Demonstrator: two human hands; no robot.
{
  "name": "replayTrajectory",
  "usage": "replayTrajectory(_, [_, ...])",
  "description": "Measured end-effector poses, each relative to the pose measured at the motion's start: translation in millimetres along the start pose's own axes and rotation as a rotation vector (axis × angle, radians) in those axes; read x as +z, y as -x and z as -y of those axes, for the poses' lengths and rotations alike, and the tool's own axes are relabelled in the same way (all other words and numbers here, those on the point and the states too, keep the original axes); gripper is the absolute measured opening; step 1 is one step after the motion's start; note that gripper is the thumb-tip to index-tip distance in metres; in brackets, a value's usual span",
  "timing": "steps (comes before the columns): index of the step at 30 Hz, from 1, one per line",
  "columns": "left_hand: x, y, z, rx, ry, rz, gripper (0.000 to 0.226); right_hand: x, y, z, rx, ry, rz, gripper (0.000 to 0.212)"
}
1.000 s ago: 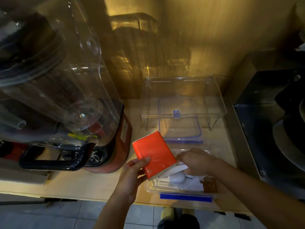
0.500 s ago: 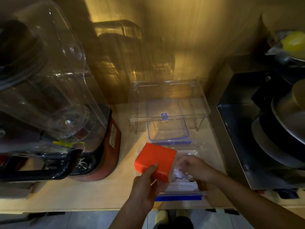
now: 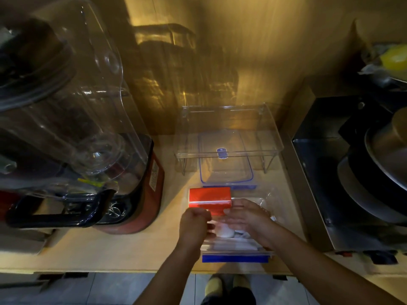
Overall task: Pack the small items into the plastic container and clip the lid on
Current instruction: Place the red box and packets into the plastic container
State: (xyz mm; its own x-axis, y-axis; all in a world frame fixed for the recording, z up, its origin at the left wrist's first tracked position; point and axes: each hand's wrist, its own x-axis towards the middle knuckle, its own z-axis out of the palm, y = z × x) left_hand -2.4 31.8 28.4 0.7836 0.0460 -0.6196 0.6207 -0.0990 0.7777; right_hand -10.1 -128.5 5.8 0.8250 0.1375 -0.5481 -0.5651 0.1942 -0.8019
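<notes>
A clear plastic container [image 3: 269, 202] with a blue clip [image 3: 235, 258] on its near side stands on the wooden counter, close to the front edge. A red box [image 3: 209, 198] stands in its far left corner, over white small items [image 3: 226, 233]. My left hand [image 3: 193, 225] is curled into a fist against the box's near edge. My right hand [image 3: 246, 219] lies flat over the container, fingertips touching the box's right end. The clear lid [image 3: 226, 172] with a blue rim lies just beyond the container.
A clear acrylic riser shelf [image 3: 226, 119] straddles the lid at the back. A large blender [image 3: 77, 128] on a red base fills the left side. Stacked pots and pans [image 3: 374, 172] sit on a dark steel unit at the right. The counter's front edge [image 3: 132, 270] runs below my wrists.
The red box went from being held tilted in my left hand to standing in the container's far left corner. Both hands now press at it, and my view has shifted.
</notes>
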Motion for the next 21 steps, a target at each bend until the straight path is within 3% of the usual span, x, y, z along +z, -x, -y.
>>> replayTrajectory(3, [-9.0, -5.8, 5.9, 0.541, -0.552, -0.195, 0.013, 3.2, -3.6, -1.5, -0.035, 0.062, -0.131, 0.031])
replayTrajectory(6, [-17.1, -18.5, 5.2, 0.806, -0.909, -0.241, 0.04, 2.3, -10.1, -0.6, -0.135, 0.207, -0.133, 0.05])
replayTrajectory(8, [-19.5, -29.8, 1.1, 0.859, -1.102, -0.175, 0.055, -0.8, -13.8, 0.1, -0.18, 0.421, -0.094, 0.039])
replayTrajectory(11, [-18.2, -47.3, -3.1, 0.906, -1.295, -0.069, 0.063, -7.5, -16.8, -2.6, -0.137, 0.949, -0.185, 0.014])
replayTrajectory(13, [-15.3, -53.3, -3.3, 0.92, -1.344, -0.034, 0.062, -10.4, -18.5, -11.7, -0.176, 1.232, -0.156, 0.019])
replayTrajectory(16, [-10.6, -57.0, -2.7, 0.937, -1.368, 0.007, 0.062, -3.6, -19.7, -24.5, -0.251, 1.38, 0.007, 0.041])
replayTrajectory(19, [-7.8, -58.5, -5.3, 0.937, -1.397, 0.007, 0.064, 2.4, -27.9, -36.3, -0.211, 1.597, -0.011, 0.063])
replayTrajectory(21, [-6.9, -59.9, -7.3, 0.96, -1.437, 0.0, 0.064, 4.4, -31.6, -41.2, -0.202, 1.619, -0.015, 0.068])
